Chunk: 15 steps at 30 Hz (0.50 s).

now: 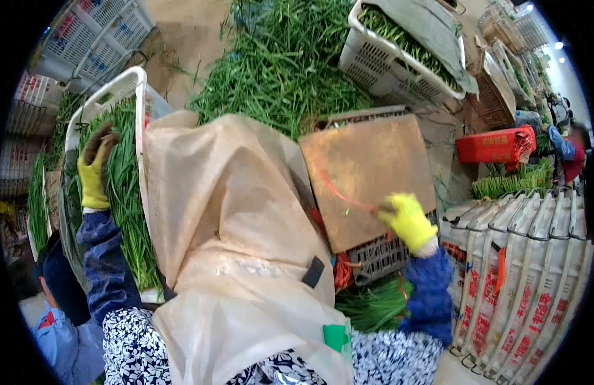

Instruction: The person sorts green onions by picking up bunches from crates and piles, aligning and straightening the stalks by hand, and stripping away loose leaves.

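Observation:
My left hand (98, 168), in a yellow glove with dark soiled fingers, lies on long green leafy stalks (127, 192) in a white crate (141, 96). Its fingers stretch out and apart over the leaves. My right hand (409, 221), also yellow-gloved and blurred by motion, is above a brown board (367, 167). Its fingers are closed on one end of a thin red tie strip (338, 192), which trails across the board. Beneath the board is a dark plastic crate (381, 258). Below my right hand rests a bunch of thin green stalks (374, 307) with an orange band.
A beige apron (239, 186) covers my lap. Loose green leaves (277, 70) heap on the floor ahead. Filled crates (399, 74) stand beyond, and a red box (496, 146) to the right. White stacked crates (515, 289) flank my right side. Another person's sleeve (56, 340) shows lower left.

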### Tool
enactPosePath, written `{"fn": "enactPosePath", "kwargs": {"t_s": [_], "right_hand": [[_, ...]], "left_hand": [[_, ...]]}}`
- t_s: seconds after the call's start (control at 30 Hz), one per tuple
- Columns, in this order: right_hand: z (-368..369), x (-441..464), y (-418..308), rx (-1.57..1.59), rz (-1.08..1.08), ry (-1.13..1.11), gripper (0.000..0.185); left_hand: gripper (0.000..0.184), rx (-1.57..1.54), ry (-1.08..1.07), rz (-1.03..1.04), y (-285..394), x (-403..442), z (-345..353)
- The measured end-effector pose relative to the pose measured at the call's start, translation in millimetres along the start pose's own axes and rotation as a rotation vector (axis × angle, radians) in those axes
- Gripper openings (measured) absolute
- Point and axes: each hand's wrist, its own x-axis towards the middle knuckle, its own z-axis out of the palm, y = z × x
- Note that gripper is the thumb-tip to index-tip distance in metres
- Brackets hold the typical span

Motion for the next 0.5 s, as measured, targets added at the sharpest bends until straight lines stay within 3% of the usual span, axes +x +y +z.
{"fn": "enactPosePath", "kwargs": {"t_s": [0.07,0.1,0.17,0.23,0.3,0.4,0.47,0.5], "right_hand": [[17.6,-7.0,18.9,0.029,0.02,0.005,0.035],[38.7,46.1,31.7,0.055,0.086,0.221,0.037],[59.3,54.9,56.5,0.006,0.083,0.428,0.048],[62.6,23.5,49.5,0.067,0.088,0.276,0.058],[73.8,33.0,38.6,0.11,0.172,0.454,0.058],[85.0,70.3,29.2,0.104,0.282,0.578,0.062],[70.8,58.1,36.4,0.403,0.265,0.639,0.067],[61.2,51.1,42.7,0.552,0.276,0.626,0.07]], "left_hand": [[0.037,0.033,0.075,-0.037,4.2,-24.1,-17.4],[0.037,0.044,0.134,0.072,-14.8,-9.6,-23.3],[0.039,0.05,0.183,-0.021,-15.9,-37.4,-22.1],[0.04,0.121,0.148,-0.106,-26.5,-73.4,-43.4],[0.04,0.151,0.172,-0.108,-31.3,-83.1,-71.0],[0.033,0.228,0.377,-0.225,-6.0,-117.0,-78.7],[0.029,0.254,0.526,-0.303,-5.0,-126.0,-56.2],[0.029,0.1,0.544,-0.298,-20.7,-121.9,-42.2]]}}
